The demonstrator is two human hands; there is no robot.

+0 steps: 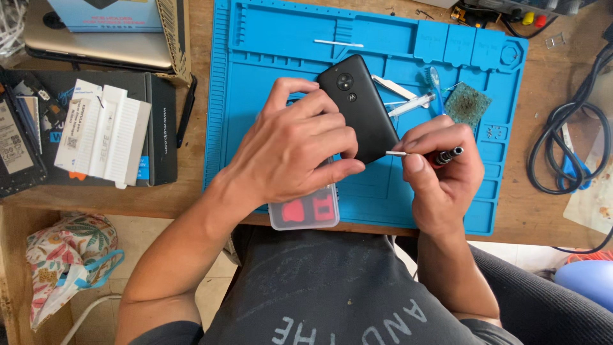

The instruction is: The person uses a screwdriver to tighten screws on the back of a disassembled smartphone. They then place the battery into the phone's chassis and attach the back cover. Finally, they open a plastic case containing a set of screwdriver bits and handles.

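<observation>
My left hand (pixel 300 144) clamped the black, glossy, still-closed smartphone (pixel 359 115) mid-mat while my right hand (pixel 440 169), at its four o'clock, pinched a thin metal screwdriver (pixel 424 155) against its edge.

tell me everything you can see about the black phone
The phone is a black slab with rounded corners, back side up, showing a round camera ring and a small round emblem below it. It looks like matte plastic, lying tilted over the blue mat. The left hand grips its lower part; the right hand holds a metal tool tip at its edge.
</observation>
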